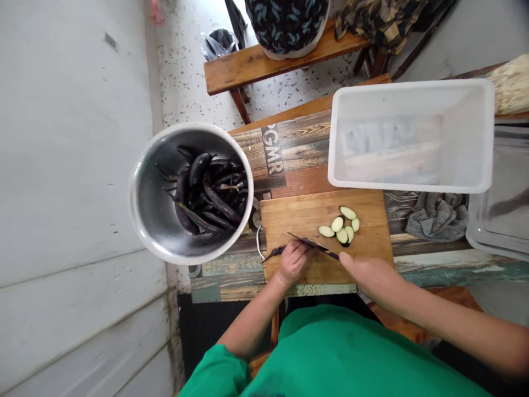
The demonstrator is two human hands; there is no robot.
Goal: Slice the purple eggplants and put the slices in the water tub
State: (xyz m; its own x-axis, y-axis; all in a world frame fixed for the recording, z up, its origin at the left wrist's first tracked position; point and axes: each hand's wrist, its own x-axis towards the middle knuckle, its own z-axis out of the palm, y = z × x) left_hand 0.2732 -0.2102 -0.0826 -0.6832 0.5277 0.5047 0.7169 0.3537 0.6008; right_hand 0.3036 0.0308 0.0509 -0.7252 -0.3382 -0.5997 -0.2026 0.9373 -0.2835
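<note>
On the board (pixel 314 220), seen from the head camera, an eggplant (pixel 308 243) is being sliced. The left hand (pixel 292 263) is curled down over the stem end, fingers closed loosely on it, pinning it flat. The right hand (pixel 367 273) is closed round what is taken to be a knife (pixel 330 253) handle; the grip itself is hidden under the hand, and only a thin dark blade is seen laid across the eggplant. Five or so pale slices (pixel 341 226) are heaped just beyond the blade, toward the far right of the board.

Slicing is judged to be the step in hand, with most of this eggplant uncut. For the next cut, the blade would need to be set just beside the last cut face and the left fingers drawn back along the skin, clear of the edge.

Left of the board, a steel bowl (pixel 190 193) is filled with whole dark eggplants, touching the board's corner or nearly so. Behind the board, a clear tub (pixel 413 94) is set close, its rim overhanging the far edge. A grey cloth (pixel 438 218) is bunched to the right, and a second clear container (pixel 496 220) is cut off by the frame. Across the table, a bench (pixel 231 69) is occupied by a person in patterned fabric. The slice heap is crowding the board's far right.
</note>
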